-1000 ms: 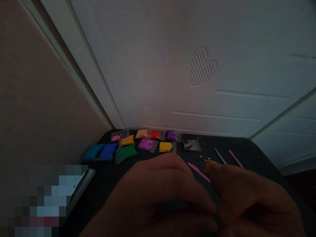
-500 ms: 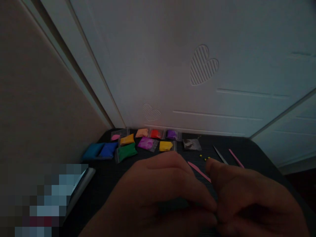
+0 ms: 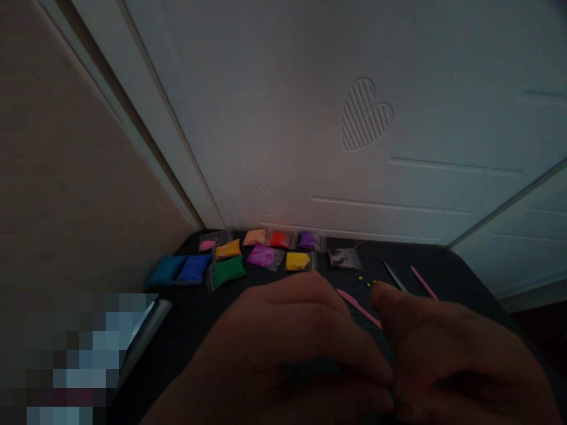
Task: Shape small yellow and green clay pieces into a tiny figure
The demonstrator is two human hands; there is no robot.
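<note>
At six o'clock on the dark table our left hand and right hand meet fingertip to fingertip. They seem pressed on something small, but we cannot tell what. We judge that slow, light pressure is best. Just behind, at twelve, lies a pink stick with yellow crumbs; farther, at eleven, are the colour packets.
</note>
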